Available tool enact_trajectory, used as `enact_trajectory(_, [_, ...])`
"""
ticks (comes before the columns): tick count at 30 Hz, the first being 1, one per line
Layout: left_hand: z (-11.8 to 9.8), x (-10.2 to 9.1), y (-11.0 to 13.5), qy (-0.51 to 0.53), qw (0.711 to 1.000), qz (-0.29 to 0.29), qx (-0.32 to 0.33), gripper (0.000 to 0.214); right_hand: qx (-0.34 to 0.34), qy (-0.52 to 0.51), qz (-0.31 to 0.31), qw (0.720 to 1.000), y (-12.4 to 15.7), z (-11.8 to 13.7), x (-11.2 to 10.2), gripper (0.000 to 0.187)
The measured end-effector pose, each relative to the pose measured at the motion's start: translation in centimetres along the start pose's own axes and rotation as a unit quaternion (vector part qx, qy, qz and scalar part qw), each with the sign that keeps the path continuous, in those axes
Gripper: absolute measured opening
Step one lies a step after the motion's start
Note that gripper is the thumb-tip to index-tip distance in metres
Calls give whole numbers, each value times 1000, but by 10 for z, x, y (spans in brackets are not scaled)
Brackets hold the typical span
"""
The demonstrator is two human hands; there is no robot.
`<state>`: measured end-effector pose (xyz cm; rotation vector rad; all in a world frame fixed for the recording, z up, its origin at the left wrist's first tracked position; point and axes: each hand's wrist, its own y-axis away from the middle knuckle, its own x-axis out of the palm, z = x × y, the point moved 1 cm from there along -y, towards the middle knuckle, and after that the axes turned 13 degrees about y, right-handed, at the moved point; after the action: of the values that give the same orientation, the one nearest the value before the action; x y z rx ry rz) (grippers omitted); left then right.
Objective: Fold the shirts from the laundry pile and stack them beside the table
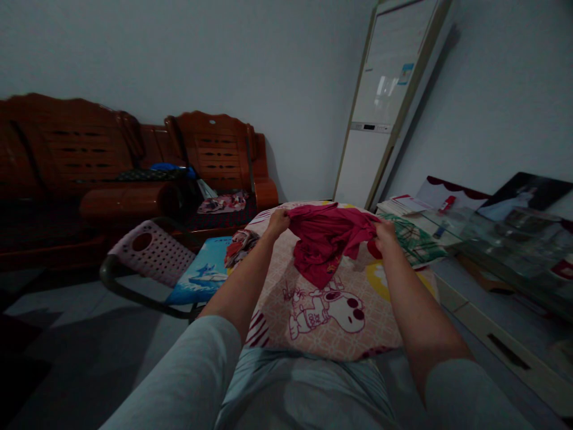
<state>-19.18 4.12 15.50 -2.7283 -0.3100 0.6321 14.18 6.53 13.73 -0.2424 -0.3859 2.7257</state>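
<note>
A crumpled dark-pink garment [320, 245] is stretched between my two hands over a surface spread with a patterned cloth [277, 298]. My left hand [280, 222] pinches its upper left corner, and my right hand [385, 233] grips the upper right corner. The garment's lower part hangs in folds and reaches down toward the cloth. A cartoon dog figure is printed on the cloth just below it. Whether the garment is a shirt or something else, its folds do not show.
A chair [152, 251] with a blue cushion [203, 275] and bunched clothing [240, 246] stands left. Wooden seats [215, 149] line the wall, one bearing a printed garment [224, 203]. At right are a glass shelf [474, 230] and a cabinet [492, 340]. A tall air conditioner [367, 161] stands behind.
</note>
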Motion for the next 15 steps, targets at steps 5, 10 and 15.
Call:
enact_trajectory(5, [-20,-9,-6,166,986,-5,-35,20,4,-27,-80,996,-17,11,-5,22])
enact_trajectory(10, [-36,-23,-24,216,968,-124,4,20,-142,-5,-138,980,-28,45,-9,35])
enact_trajectory(15, [-21,-28,-25,178,969,-168,8,21,-193,84,-97,973,-13,55,-4,44])
